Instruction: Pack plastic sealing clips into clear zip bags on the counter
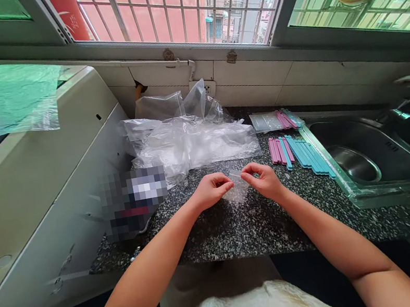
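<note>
Clear small plastic bag [238, 190], no readable label, pinched by left hand [211, 190] and right hand [263, 181] fingers.

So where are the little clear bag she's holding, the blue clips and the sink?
small clear bag [238, 188]: head view, its middle, between both hands.
blue clips [309, 156]: head view, middle of the row.
sink [383, 154]: head view, bare basin floor.

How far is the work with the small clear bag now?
Done: nothing shows as finished. In hand: left hand and right hand pinch the top of one small bag. Left: the bag pile and the clips lie untouched.
</note>
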A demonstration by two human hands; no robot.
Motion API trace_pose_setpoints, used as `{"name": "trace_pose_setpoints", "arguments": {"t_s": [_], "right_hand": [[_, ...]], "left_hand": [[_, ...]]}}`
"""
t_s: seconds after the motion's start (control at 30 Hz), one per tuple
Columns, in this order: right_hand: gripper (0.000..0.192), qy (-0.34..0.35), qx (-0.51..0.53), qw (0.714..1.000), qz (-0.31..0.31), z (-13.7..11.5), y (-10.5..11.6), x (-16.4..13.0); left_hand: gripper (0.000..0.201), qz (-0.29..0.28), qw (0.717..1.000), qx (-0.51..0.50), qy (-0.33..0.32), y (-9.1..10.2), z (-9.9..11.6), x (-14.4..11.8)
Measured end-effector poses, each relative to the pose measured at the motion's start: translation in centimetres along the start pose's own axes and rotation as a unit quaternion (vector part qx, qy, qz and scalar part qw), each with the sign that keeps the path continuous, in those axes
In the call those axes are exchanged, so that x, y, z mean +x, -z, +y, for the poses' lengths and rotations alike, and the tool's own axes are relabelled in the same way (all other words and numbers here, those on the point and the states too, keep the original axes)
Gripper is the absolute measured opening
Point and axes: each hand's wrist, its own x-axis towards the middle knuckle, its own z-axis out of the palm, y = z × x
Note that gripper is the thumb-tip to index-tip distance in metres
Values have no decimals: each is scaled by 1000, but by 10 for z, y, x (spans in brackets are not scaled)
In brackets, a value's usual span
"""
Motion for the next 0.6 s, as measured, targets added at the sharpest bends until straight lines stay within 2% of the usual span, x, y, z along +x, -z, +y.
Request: {"name": "trace_pose_setpoints", "arguments": {"t_s": [0.17, 0.6], "right_hand": [[18, -13, 6, 1000, 10, 1, 4, 1], [20, -19, -1, 1000, 14, 3, 4, 3]], "left_hand": [[21, 44, 999, -5, -10, 3, 0, 1], [24, 58, 998, -5, -8, 3, -2, 1]]}}
